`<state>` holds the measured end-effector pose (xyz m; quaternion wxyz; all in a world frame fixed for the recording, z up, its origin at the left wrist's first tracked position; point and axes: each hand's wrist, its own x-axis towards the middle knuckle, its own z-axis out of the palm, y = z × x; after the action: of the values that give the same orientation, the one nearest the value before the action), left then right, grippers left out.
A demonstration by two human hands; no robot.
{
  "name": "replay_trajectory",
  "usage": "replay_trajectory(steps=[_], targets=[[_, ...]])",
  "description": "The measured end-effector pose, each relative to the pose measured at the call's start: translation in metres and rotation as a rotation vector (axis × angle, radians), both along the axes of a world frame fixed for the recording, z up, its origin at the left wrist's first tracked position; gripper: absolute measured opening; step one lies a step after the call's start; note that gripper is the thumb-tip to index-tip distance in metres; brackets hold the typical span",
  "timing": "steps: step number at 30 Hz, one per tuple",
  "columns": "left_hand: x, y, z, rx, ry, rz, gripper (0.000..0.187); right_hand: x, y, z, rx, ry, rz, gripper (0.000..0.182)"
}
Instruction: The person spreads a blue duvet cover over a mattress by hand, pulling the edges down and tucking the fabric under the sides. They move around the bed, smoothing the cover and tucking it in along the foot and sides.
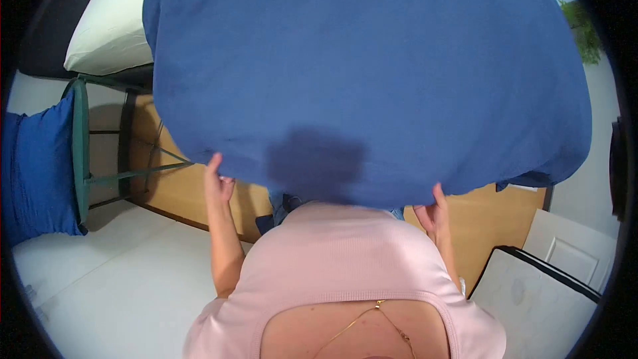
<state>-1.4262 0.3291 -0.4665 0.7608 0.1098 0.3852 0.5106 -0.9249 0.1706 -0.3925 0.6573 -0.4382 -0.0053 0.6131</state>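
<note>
We saw the large blue pillow (372, 73) spread across the far middle of the scene, its near edge close to the body and resting between the two hands. Nearest to us was the person's pink top (345, 246). At the far left we could see a white padded piece (116, 20), and nearer on that side a second blue pillow (40, 166) against a green frame (80, 153).

We noticed both forearms reaching away from the body, well apart, on either side of the top, with the left forearm (224, 246) almost straight and the right forearm (446, 252) leaning slightly leftward toward its hand. The left hand (218, 183) and the right hand (435, 214) were partly closed, each gripping the near edge of the large pillow. We found both thumbs pointing away from the body, at that edge; the other fingers were curled and partly hidden, so we could not tell how far they reached beneath.
</note>
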Motion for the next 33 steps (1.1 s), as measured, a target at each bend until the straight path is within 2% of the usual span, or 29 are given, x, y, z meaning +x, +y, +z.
replay_trajectory(steps=[1, 3, 4, 6, 7, 10, 11, 14, 17, 21, 24, 25, 26, 28, 29, 32, 33], targets=[[0.008, 0.000, -0.006, -0.038, 0.173, 0.003, 0.042, 0.002, 0.004, -0.020, -0.139, -0.089, -0.037, 0.053], [0.044, 0.010, -0.016, -0.109, 0.513, 0.012, 0.049, 0.023, 0.035, -0.069, -0.262, -0.386, 0.049, 0.042], [0.054, 0.020, -0.026, -0.132, 0.572, 0.092, 0.052, 0.031, 0.045, -0.083, -0.328, -0.540, 0.092, 0.037], [0.066, 0.045, -0.037, -0.179, 0.689, 0.257, 0.060, 0.013, 0.058, -0.089, -0.319, -0.517, -0.034, 0.037], [0.056, 0.055, -0.031, -0.274, 0.782, 0.207, 0.067, 0.006, 0.068, -0.089, -0.309, -0.502, -0.096, 0.038], [0.041, 0.067, 0.008, -0.091, 0.559, 0.355, 0.073, 0.011, 0.062, -0.053, -0.374, -0.271, -0.090, 0.070], [0.043, 0.073, 0.023, -0.068, 0.402, 0.226, 0.077, 0.020, 0.061, -0.042, -0.299, -0.079, 0.003, 0.089], [0.048, 0.090, 0.057, -0.011, -0.070, -0.161, 0.095, 0.015, 0.095, -0.015, 0.123, 0.287, 0.143, 0.075], [0.054, 0.125, 0.019, 0.163, -0.195, -0.183, 0.102, 0.014, 0.144, -0.026, 0.170, 0.331, -0.104, 0.073], [0.072, 0.157, 0.020, 0.126, -0.062, 0.198, 0.081, 0.010, 0.162, -0.031, 0.143, 0.116, -0.363, 0.060], [0.071, 0.155, 0.018, 0.190, -0.081, 0.486, 0.065, 0.024, 0.141, -0.032, 0.265, 0.211, -0.451, 0.054], [0.074, 0.146, 0.028, 0.240, -0.126, 0.593, 0.061, 0.020, 0.138, -0.014, 0.204, 0.190, -0.516, 0.058], [0.076, 0.138, 0.040, 0.287, -0.171, 0.696, 0.057, 0.022, 0.130, -0.012, 0.352, 0.185, -0.415, 0.059], [0.070, 0.126, 0.062, 0.436, 0.021, 0.671, 0.061, 0.035, 0.110, -0.010, 0.634, 0.168, -0.206, 0.060], [0.062, 0.119, 0.074, 0.467, -0.045, 0.652, 0.061, 0.038, 0.104, -0.011, 0.684, 0.196, -0.129, 0.066], [0.037, 0.107, 0.106, 0.619, -0.251, 0.526, 0.062, 0.012, 0.103, -0.023, 0.086, 0.139, -0.207, 0.069], [0.034, 0.106, 0.110, 0.684, -0.305, 0.466, 0.063, 0.005, 0.104, -0.044, 0.206, 0.325, -0.068, 0.068]])
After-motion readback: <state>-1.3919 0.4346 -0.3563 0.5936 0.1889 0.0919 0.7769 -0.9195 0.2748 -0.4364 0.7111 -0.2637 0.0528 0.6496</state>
